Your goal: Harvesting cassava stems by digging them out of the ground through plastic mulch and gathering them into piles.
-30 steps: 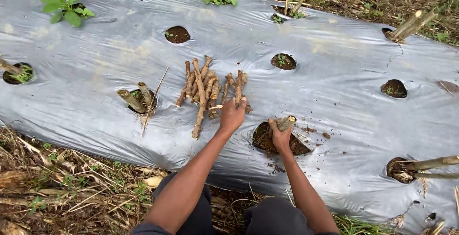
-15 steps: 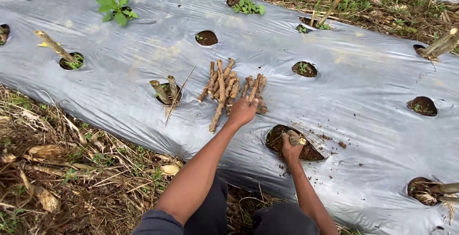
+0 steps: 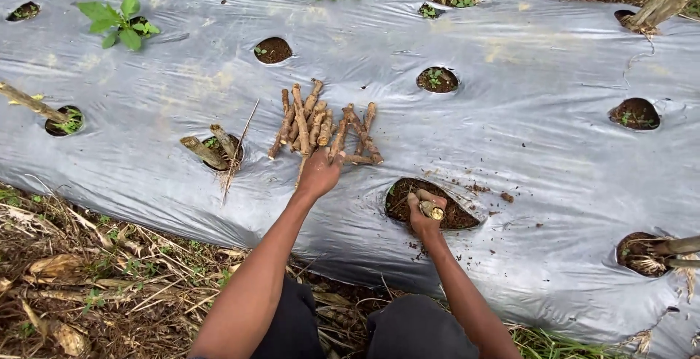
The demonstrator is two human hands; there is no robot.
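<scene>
Fingers of the right hand (image 3: 421, 217) wrap a short cutting (image 3: 430, 209), its pale cut end showing, pushed into the soil of a hole (image 3: 456, 217) in the grey plastic sheet (image 3: 510, 147); its lower part is buried. Left hand (image 3: 319, 175) rests palm down on the near end of a pile of sticks (image 3: 321, 125) (its fingers hide under the palm, so I cannot tell whether they grip one).

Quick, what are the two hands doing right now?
Left hand: fingers curled onto the pile of stem cuttings; whether it grips one cannot be told.
Right hand: closed on a short cutting, over the soil hole.
</scene>
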